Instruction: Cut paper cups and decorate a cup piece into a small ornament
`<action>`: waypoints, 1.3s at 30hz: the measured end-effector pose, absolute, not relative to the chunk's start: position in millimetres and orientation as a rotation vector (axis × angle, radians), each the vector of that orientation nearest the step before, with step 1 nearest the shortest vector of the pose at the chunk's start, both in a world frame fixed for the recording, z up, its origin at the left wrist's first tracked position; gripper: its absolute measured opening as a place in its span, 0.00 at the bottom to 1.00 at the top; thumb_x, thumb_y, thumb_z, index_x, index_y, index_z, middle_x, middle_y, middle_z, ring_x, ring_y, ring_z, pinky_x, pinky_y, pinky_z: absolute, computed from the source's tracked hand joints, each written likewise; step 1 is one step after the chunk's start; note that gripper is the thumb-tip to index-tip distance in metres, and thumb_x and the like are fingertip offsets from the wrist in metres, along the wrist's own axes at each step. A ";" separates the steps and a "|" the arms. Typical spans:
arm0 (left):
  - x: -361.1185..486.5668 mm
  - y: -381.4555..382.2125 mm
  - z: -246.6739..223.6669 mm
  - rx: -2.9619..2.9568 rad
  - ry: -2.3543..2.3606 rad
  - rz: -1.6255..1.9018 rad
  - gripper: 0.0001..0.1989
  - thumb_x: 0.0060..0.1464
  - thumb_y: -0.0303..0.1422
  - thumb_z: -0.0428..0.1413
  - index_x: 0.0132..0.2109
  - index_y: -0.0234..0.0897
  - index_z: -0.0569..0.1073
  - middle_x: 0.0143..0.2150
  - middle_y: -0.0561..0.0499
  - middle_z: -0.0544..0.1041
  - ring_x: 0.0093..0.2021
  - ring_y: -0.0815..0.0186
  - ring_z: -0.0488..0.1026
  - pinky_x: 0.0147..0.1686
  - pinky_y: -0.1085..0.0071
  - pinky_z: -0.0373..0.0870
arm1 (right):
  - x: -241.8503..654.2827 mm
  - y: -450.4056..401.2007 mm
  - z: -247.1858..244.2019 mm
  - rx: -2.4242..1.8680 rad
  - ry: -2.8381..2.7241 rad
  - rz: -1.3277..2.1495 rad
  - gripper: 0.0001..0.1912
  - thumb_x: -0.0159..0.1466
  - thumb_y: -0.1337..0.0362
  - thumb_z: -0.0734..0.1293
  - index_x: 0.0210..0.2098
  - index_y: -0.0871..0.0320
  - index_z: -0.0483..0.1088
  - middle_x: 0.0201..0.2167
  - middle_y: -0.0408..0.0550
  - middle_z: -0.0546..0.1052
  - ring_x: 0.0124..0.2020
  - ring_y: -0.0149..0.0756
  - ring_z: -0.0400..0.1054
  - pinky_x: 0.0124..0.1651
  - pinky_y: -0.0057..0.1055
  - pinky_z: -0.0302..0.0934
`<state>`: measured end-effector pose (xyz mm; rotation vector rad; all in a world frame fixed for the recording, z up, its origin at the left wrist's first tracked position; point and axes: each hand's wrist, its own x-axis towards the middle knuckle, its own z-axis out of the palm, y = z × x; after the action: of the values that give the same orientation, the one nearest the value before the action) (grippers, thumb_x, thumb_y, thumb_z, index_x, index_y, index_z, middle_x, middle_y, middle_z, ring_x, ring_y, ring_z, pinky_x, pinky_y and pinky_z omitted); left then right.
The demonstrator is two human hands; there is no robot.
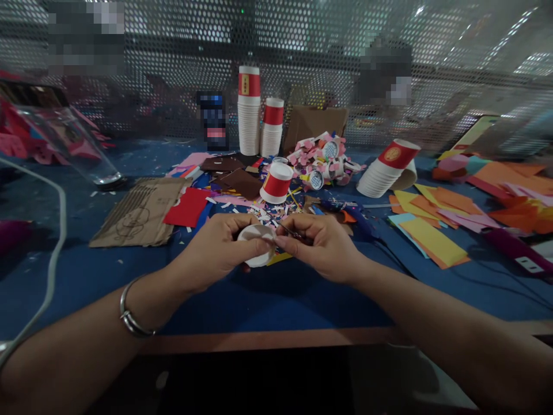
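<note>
Between the left fingers point(250, 249), a round white paper cup point(258, 259).

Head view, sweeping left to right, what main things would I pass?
Clear bottle with a dark lid, corrugated cardboard piece with a drawing, red sheet, left hand, white paper cup it holds, right hand, leaning stack of paper cups, nearest yellow paper sheet.

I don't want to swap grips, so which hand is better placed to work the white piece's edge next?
Probably your right hand: it holds a thin dark tool close beside the white piece. Your left hand grips that piece, thumb across it, so it suits steadying.
</note>
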<state>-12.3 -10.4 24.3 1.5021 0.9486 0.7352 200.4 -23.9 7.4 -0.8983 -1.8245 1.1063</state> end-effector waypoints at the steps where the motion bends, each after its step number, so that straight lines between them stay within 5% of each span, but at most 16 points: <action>1: -12.9 -10.7 24.5 1.484 0.940 0.730 0.13 0.49 0.40 0.69 0.35 0.34 0.79 0.28 0.52 0.76 0.28 0.68 0.70 0.19 0.77 0.68 | 200.5 -24.0 7.9 -0.886 -1.819 1.124 0.19 0.66 0.49 0.74 0.35 0.59 0.72 0.27 0.42 0.72 0.28 0.29 0.62 0.30 0.28 0.58; 21: -13.1 -13.0 29.7 1.328 0.783 0.645 0.12 0.50 0.37 0.72 0.33 0.34 0.81 0.26 0.54 0.76 0.25 0.71 0.69 0.18 0.79 0.68 | 201.6 -28.3 17.1 -0.797 -1.753 1.230 0.22 0.65 0.47 0.75 0.30 0.58 0.70 0.25 0.39 0.66 0.27 0.27 0.56 0.30 0.29 0.54; 25: -8.1 -11.9 28.8 1.206 0.824 0.817 0.14 0.42 0.34 0.76 0.35 0.34 0.82 0.30 0.52 0.80 0.29 0.69 0.73 0.25 0.77 0.75 | 201.3 -23.6 15.0 -0.853 -1.669 1.213 0.23 0.62 0.44 0.77 0.35 0.58 0.72 0.30 0.41 0.71 0.30 0.29 0.64 0.35 0.28 0.61; 29: -7.6 -9.2 27.1 1.139 0.850 0.963 0.13 0.45 0.35 0.74 0.35 0.34 0.82 0.32 0.51 0.81 0.31 0.68 0.75 0.29 0.75 0.75 | 201.2 -24.4 15.1 -0.954 -1.691 1.066 0.26 0.64 0.39 0.73 0.38 0.57 0.73 0.34 0.45 0.77 0.36 0.33 0.70 0.38 0.30 0.65; 39: -9.0 -8.4 25.0 1.178 0.892 1.018 0.14 0.44 0.37 0.75 0.36 0.34 0.83 0.34 0.49 0.82 0.32 0.66 0.76 0.33 0.72 0.73 | 203.0 -29.8 13.7 -1.072 -1.845 0.792 0.24 0.69 0.42 0.71 0.45 0.58 0.75 0.28 0.40 0.74 0.28 0.30 0.64 0.33 0.28 0.59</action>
<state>-9.0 -8.4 25.0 1.1780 0.8918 1.0181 203.0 -29.8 13.7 -1.0723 -1.8450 0.7919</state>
